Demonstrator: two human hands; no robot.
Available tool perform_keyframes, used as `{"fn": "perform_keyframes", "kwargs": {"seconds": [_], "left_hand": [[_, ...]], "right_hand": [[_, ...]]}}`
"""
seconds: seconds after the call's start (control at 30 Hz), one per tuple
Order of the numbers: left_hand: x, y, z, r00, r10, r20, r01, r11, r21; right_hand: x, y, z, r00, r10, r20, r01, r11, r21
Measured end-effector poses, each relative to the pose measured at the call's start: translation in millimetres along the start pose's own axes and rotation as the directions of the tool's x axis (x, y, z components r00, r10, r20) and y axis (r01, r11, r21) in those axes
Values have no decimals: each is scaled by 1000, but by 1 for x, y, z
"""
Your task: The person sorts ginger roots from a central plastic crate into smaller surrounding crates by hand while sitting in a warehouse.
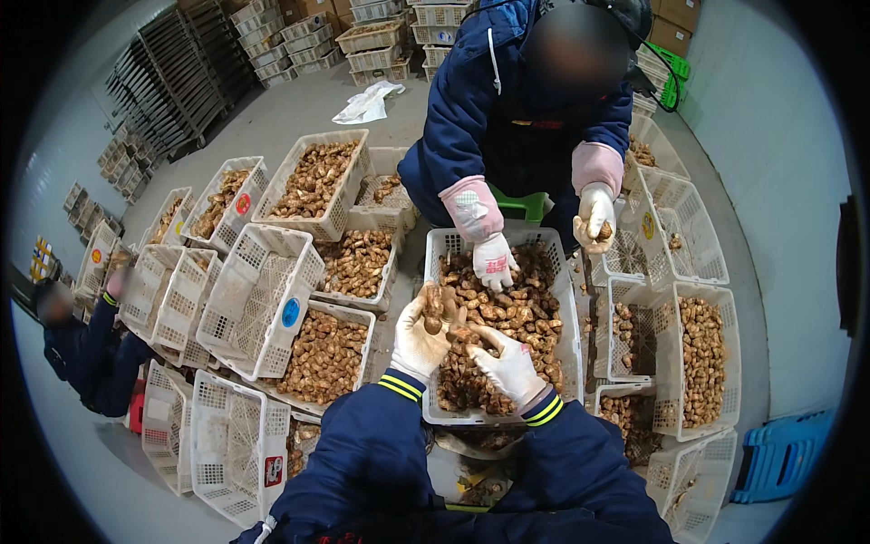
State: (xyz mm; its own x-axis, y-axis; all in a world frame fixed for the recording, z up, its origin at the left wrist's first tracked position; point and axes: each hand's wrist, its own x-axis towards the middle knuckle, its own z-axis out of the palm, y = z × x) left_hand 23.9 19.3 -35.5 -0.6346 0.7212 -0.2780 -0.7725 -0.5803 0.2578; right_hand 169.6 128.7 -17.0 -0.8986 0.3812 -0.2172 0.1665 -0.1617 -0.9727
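White-gloved left hand [419, 344] holding a brown tuber [433, 313] above the left rim of a crate [568, 317].
On my feed the left fingers are closed round the tuber, its long axis running nearly straight up the view, far end toward the co-worker [458, 136]. The right hand [510, 370] sits just beside it, over the crate's tubers, fingers bent and slightly parted; I cannot fairly tell whether they grip a piece, since the browns blend there. For markings, I see a round blue label [290, 312] on a crate to the left, a round red label [243, 204] farther back, and a rectangular red label [274, 471] at lower left. Red print shows on the co-worker's lowered glove [494, 260].
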Motion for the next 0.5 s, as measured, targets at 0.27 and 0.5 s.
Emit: {"fn": "perform_keyframes", "kwargs": {"seconds": [0.27,0.5], "left_hand": [[-2,-2,-4,987,-126,97,117,989,92],[-10,0,14,982,-149,117,133,982,134]], "right_hand": [[11,15,-7,956,-173,-235,175,984,-13],[7,-2,-3,939,-109,-326,126,991,34]]}}
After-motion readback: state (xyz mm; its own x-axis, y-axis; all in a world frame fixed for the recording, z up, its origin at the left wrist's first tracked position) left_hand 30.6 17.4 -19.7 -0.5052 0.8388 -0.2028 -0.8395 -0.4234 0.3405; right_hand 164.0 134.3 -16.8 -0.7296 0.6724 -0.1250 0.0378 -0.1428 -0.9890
